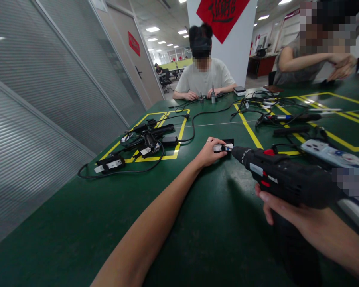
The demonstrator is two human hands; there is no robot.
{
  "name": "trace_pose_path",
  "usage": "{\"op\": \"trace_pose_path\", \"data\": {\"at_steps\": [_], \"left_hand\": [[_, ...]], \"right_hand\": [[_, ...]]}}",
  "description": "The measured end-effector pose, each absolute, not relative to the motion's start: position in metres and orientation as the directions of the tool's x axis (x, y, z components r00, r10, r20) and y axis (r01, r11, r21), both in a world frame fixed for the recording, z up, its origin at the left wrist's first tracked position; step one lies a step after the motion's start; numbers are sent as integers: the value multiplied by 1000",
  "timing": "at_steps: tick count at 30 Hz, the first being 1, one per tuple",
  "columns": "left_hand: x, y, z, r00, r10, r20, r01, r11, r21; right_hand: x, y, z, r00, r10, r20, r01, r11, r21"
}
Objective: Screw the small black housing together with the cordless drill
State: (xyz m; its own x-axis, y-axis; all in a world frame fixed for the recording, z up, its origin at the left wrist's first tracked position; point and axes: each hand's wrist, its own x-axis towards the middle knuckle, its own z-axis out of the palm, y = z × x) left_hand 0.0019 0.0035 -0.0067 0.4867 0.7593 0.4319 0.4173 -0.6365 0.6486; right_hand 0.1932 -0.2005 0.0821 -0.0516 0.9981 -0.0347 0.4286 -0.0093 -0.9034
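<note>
My left hand [208,152] reaches across the green table, its fingers closed around a small white piece with dark parts [223,148]. Just behind that piece lies a flat black item [229,141], partly covered by it. My right hand [296,213] grips the handle of a black cordless drill [287,175] with red buttons. The drill points left, and its chuck [239,154] is right beside the white piece's right end. Whether a bit touches the piece I cannot tell. The drill's lower handle is dark and partly hidden by my hand.
On the left, a tangle of black cables and devices [149,139] lies over yellow tape. A power strip [335,153] and a pen-like tool [296,118] lie at right among cables. Two people sit across the green table [167,239]; one has hands near small upright tools [213,97].
</note>
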Motion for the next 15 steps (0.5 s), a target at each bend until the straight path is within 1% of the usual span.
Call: {"op": "trace_pose_path", "data": {"at_steps": [4, 10, 15], "left_hand": [[1, 4, -7, 489, 755, 436, 413, -641, 647], [2, 3, -7, 491, 754, 437, 421, -644, 638], [1, 3, -7, 495, 745, 448, 409, -654, 636]], "right_hand": [[198, -202, 76, -106, 987, -123, 389, -72, -918], [205, -202, 71, -137, 978, -158, 488, -73, -870], [212, -205, 64, -115, 978, -173, 509, -92, -856]]}}
